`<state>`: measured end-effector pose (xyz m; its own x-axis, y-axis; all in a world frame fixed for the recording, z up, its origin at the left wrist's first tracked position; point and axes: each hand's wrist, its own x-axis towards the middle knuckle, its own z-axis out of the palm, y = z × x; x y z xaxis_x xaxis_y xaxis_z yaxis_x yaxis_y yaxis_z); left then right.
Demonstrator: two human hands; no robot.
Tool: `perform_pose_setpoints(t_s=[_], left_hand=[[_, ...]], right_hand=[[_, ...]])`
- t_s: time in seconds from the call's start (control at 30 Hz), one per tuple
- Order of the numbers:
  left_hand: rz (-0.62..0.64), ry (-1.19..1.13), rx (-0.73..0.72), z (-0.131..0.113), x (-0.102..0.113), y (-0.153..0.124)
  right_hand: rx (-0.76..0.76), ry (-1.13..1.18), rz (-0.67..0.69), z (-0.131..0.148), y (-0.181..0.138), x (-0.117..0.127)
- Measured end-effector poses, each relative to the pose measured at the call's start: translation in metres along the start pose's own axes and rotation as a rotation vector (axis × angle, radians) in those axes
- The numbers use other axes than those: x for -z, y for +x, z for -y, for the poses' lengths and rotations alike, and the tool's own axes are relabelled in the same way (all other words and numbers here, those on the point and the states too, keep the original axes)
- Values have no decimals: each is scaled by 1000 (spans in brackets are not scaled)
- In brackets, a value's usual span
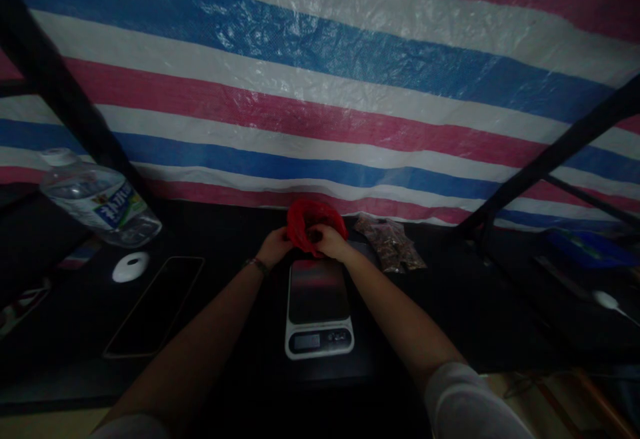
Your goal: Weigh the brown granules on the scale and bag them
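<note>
Both my hands reach forward over a dark table to a red plastic bag [306, 220] just behind a small kitchen scale [319, 309]. My left hand [275, 247] grips the bag's left side with closed fingers. My right hand [329, 240] pinches the bag's right side near its mouth. The bag's contents are hidden. The scale has a dark glossy plate and a white front with a small display. Nothing lies on its plate.
A clear packet of brown bits [391, 243] lies right of the bag. A water bottle [99, 199], a white round object [131, 267] and a dark flat phone-like slab [155, 305] sit at the left. A striped tarp [320, 92] hangs behind. A blue tray [585, 247] stands at right.
</note>
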<state>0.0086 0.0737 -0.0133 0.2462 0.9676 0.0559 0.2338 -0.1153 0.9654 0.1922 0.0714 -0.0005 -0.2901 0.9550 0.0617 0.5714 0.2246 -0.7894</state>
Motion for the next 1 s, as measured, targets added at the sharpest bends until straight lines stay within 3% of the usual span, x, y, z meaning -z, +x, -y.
perform_pose_setpoints(t_s=[0.13,0.47,0.6,0.77,0.83,0.9,1.0], left_hand=[[10,112,-39,4,-1,1],[-105,81,-40,8,1,3],[-288,62,-4,7,7,7],[-651,210,-248,-8,25,6],[-719,325,-354,-21,30,0],[-620,436,-469,-37,29,-8],[-285,578,-573,-57,19,-18]], right_hand=[[11,67,-20,-6,4,-2],[-72,185,-163,-14,6,3],[-70,112,-183,-13,-2,10],[-64,124,-217,-16,-6,12],[-38,159,-235,-16,-7,12],[-16,187,-249,-14,-8,12],[9,179,-269,-8,-13,13]])
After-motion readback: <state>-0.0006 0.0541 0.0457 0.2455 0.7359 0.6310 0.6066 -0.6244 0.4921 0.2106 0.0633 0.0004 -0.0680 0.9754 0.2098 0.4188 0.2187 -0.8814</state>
